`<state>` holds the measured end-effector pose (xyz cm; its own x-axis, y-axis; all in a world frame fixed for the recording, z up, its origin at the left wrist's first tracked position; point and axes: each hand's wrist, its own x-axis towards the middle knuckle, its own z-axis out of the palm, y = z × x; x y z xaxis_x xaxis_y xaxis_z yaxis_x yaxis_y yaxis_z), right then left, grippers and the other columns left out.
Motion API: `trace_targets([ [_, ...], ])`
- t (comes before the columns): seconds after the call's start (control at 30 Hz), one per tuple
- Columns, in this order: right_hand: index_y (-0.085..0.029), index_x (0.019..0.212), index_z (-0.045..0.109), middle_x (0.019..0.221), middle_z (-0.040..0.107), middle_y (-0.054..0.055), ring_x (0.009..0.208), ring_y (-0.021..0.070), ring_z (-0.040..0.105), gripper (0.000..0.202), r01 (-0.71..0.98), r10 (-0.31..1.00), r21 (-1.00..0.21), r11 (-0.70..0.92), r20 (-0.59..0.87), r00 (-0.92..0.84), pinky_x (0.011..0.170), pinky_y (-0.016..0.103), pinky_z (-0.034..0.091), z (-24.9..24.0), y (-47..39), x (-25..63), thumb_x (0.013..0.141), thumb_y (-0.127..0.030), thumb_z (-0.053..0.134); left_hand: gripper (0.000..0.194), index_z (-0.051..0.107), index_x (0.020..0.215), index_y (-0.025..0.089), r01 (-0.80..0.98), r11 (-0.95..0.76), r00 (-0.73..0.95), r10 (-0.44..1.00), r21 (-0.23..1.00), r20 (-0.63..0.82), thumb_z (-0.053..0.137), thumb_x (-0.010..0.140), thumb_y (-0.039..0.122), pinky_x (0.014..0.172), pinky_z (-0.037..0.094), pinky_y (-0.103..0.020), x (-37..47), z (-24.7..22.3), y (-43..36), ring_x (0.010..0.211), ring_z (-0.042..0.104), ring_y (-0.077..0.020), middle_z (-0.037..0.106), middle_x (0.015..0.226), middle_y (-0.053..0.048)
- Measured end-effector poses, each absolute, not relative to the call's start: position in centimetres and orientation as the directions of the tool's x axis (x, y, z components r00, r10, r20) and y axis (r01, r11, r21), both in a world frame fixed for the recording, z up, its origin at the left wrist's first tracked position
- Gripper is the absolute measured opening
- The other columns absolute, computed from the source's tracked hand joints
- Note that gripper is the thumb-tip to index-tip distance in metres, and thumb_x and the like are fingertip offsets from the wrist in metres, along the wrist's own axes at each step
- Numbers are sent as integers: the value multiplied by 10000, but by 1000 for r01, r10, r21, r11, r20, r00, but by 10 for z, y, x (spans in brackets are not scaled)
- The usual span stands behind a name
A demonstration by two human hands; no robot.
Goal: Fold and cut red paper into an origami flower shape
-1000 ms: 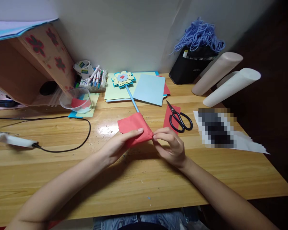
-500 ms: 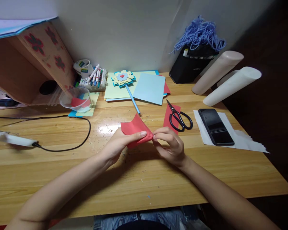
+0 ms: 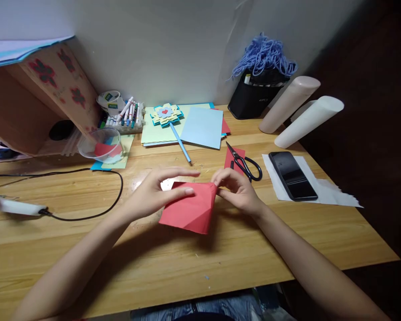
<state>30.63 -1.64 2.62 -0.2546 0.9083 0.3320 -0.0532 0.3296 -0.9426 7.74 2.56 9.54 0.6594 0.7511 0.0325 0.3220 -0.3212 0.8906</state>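
Observation:
A sheet of red paper (image 3: 187, 208) is held up over the middle of the wooden table, with a small fold or crease at its upper right corner. My right hand (image 3: 235, 189) pinches that corner between thumb and fingertips. The thumb of my left hand (image 3: 157, 191) lies on the near face of the sheet. Its index finger stretches out above the sheet's top edge, while the other left fingers are mostly hidden. Just beyond my right hand, black-handled scissors (image 3: 242, 162) rest on a smaller red paper piece (image 3: 230, 162).
Behind lie stacked coloured sheets (image 3: 203, 127) and a paper flower (image 3: 167, 115) on a blue stem. A plastic bowl (image 3: 83, 147), markers (image 3: 130, 113) and a cable (image 3: 120, 196) are at left. On the right are a phone (image 3: 292, 176), white rolls (image 3: 309, 120) and a black holder (image 3: 250, 100).
The red paper has turned and its free part now hangs down toward me. My left fingers have spread and moved away from its corner; my right hand still pinches the corner. The view has shifted slightly.

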Motion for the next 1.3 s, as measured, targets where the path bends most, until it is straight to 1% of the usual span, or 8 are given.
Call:
trace_targets([
  [0.17, -213, 835, 546, 836, 564, 19, 808, 142, 572, 95, -165, 919, -967, 196, 240, -312, 739, 308, 509, 20, -17, 299, 822, -277, 615, 269, 701, 966, 211, 336, -200, 623, 780, 920, -57, 677, 744, 360, 848, 470, -294, 89, 87, 13, 952, 630, -196, 705, 1017, -47],
  [0.43, -198, 849, 525, 842, 562, 23, 789, 131, 581, 147, -156, 916, -970, 184, 227, -329, 705, 271, 520, 15, -20, 289, 817, -312, 613, 164, 708, 830, 194, 306, -225, 506, 861, 925, 43, 646, 773, 334, 740, 500, -293, 96, 86, -3, 784, 648, -184, 722, 844, -43],
  [0.57, -204, 967, 519, 971, 546, 71, 949, 172, 568, 142, 10, 939, -945, 327, 324, -114, 812, 336, 510, 20, -26, 283, 879, -313, 497, 111, 662, 774, 189, 344, -283, 368, 918, 895, 149, 632, 787, 295, 673, 491, -266, 98, 81, -11, 717, 615, -153, 687, 774, -26],
  [0.67, -215, 1072, 491, 1036, 512, 88, 1021, 215, 528, 290, 260, 836, -807, 530, 548, -2, 896, 424, 467, 26, -31, 283, 840, -385, 530, 87, 607, 748, 187, 368, -332, 273, 931, 868, 240, 621, 796, 259, 680, 484, -270, 99, 77, -14, 716, 597, -143, 653, 760, -21],
  [0.8, -271, 1189, 448, 1230, 427, 109, 1155, 304, 447, 704, 567, 595, -388, 727, 768, -238, 985, 533, 385, 30, -32, 290, 602, -516, 749, 100, 548, 732, 187, 341, -351, 203, 933, 872, 296, 595, 812, 227, 741, 487, -290, 101, 75, -14, 809, 597, -155, 630, 832, -34],
  [0.9, -351, 1144, 509, 1279, 441, 54, 1211, 317, 402, 579, 741, 551, -191, 644, 787, -276, 1055, 574, 271, 29, -32, 292, 633, -461, 759, 119, 529, 718, 192, 367, -371, 173, 928, 853, 330, 585, 816, 228, 774, 474, -306, 101, 76, -13, 824, 591, -158, 617, 848, -32],
  [1.13, -329, 1209, 525, 1125, 616, 43, 1053, 229, 561, 502, 803, 543, -153, 576, 806, -236, 915, 408, 465, 32, -34, 290, 768, -115, 632, 70, 522, 772, 207, 424, -393, 216, 919, 816, 331, 555, 832, 216, 815, 440, -306, 103, 79, -18, 873, 573, -161, 608, 889, -27],
  [1.3, -284, 1275, 491, 1194, 620, 73, 1057, 239, 591, 496, 733, 560, -237, 637, 796, -229, 867, 417, 512, 30, -36, 291, 813, -118, 566, 128, 473, 729, 207, 442, -433, 287, 898, 786, 334, 542, 838, 214, 811, 439, -317, 104, 78, -21, 893, 555, -166, 585, 902, -31],
])
